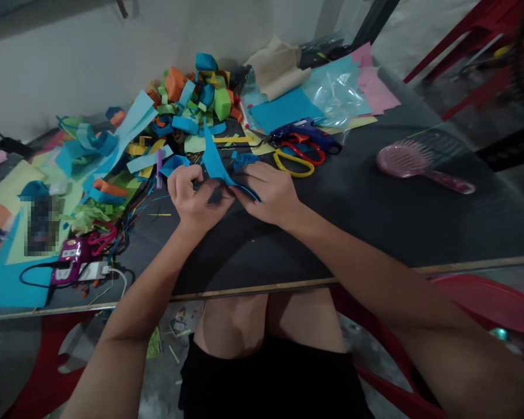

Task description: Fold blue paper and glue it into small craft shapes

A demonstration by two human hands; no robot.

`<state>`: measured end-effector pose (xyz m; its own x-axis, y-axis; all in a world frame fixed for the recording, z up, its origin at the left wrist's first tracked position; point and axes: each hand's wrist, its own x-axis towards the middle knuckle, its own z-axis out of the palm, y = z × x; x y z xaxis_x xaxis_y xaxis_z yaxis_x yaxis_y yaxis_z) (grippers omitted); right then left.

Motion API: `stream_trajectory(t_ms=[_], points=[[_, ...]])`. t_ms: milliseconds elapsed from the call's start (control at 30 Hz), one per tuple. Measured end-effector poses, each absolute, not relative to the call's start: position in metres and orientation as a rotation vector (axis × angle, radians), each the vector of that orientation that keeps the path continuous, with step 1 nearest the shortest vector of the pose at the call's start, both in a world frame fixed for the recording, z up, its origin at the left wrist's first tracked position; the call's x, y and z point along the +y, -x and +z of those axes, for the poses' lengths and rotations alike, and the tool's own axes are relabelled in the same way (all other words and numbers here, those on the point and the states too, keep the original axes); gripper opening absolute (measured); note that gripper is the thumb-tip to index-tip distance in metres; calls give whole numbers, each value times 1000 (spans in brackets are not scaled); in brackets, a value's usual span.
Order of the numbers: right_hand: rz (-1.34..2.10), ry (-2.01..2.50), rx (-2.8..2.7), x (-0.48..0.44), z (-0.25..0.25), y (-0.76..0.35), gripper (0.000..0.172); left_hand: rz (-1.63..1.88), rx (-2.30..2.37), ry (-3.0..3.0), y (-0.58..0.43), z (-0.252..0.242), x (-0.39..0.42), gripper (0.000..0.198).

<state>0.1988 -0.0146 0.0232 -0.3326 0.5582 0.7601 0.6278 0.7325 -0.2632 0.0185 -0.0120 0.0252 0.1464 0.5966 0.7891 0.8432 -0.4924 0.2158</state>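
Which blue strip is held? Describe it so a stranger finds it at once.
On the dark table, find the left hand and right hand close together. Between them a blue strip juts upward to a narrow tip. Unlike the blue pieces beyond it, this one is held.

You viewed a dim scene: glare streaked the clear plastic (338,96), blur softened the pink hairbrush (404,158), and pixelation masked one dark object (42,226) at left.
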Motion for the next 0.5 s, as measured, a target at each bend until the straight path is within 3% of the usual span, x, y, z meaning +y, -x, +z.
stream_trajectory(t_ms=[167, 500], points=[[-95, 902, -2023, -14, 23, -198, 31, -1235, -1325, 2090, -19, 26, -10, 15], [295, 869, -1858, -12, 26, -198, 24, -1335, -1380, 2240, -15, 36, -12, 20]])
